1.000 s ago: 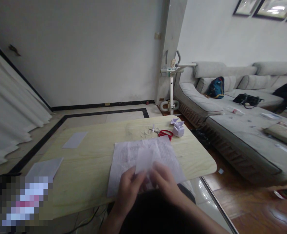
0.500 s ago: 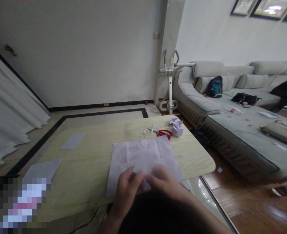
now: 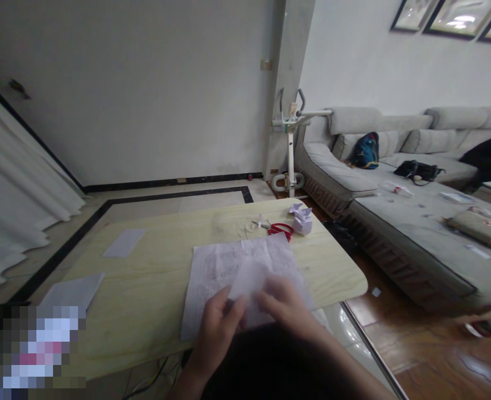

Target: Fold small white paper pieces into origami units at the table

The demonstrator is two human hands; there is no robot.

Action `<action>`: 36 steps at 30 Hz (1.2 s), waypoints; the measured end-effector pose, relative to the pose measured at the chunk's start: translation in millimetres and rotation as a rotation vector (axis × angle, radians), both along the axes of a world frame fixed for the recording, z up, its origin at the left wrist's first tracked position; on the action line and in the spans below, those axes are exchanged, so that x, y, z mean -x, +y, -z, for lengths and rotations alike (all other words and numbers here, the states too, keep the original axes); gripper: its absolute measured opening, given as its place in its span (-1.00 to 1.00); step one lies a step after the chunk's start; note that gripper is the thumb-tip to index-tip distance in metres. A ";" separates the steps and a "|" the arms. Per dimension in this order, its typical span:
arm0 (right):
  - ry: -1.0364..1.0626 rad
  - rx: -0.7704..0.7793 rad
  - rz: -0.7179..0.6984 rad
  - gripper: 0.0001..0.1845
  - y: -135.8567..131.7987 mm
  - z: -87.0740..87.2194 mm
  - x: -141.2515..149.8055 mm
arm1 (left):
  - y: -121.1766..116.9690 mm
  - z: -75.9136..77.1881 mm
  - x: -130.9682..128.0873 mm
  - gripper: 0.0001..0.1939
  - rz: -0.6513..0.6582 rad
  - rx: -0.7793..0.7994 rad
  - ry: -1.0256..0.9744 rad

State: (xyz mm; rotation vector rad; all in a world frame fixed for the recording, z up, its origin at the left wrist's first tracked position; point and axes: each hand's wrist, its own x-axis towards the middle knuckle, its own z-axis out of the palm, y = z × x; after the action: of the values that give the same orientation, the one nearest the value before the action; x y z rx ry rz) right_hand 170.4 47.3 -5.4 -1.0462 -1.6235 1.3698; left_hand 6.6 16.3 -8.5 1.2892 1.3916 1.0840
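A small piece of white paper [image 3: 245, 280] is held up above a large creased printed sheet [image 3: 212, 261] on the wooden table. My left hand [image 3: 220, 319] pinches the small paper at its lower left, thumb against fingers. At its right side, my right hand [image 3: 285, 305] has its fingers curled in on the same paper, blurred by motion. Beyond the printed sheet lie red-handled scissors [image 3: 281, 228], with thin pale strips [image 3: 249, 225] near the blades. A folded, crumpled paper bundle [image 3: 302, 222] sits beside the scissors.
On the table [image 3: 145, 300], a white sheet [image 3: 124, 243] lies far left and another sheet [image 3: 73, 291] nearer the left edge. A grey sofa [image 3: 416, 233] with bags stands to the right. Exercise equipment [image 3: 290, 150] stands behind the table. A person's dark sleeve shows far right.
The small paper has tilted and shows a clearer left edge. My right hand has moved slightly up along it. My left hand stays nearly in place.
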 end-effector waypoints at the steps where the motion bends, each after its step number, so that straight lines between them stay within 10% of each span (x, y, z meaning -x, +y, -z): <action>1: -0.006 -0.003 0.013 -0.62 0.4 -0.6 -0.5 | 0.2 -0.4 -0.5 -0.72 -0.005 0.001 -0.010; 23: 0.080 0.029 0.199 -0.61 9.3 -8.2 -5.5 | -5.4 -5.9 -6.2 -0.71 -0.006 0.044 -0.116; 36: 0.020 0.059 0.037 -0.59 4.6 -16.9 -17.8 | -11.3 7.4 1.4 -0.73 -0.130 0.029 -0.110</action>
State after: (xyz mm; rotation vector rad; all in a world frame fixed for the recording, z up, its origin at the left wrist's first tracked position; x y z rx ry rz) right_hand 188.3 51.8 11.5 -1.0886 -1.5505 1.4072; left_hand 5.2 4.9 -15.9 1.1136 1.4187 1.1994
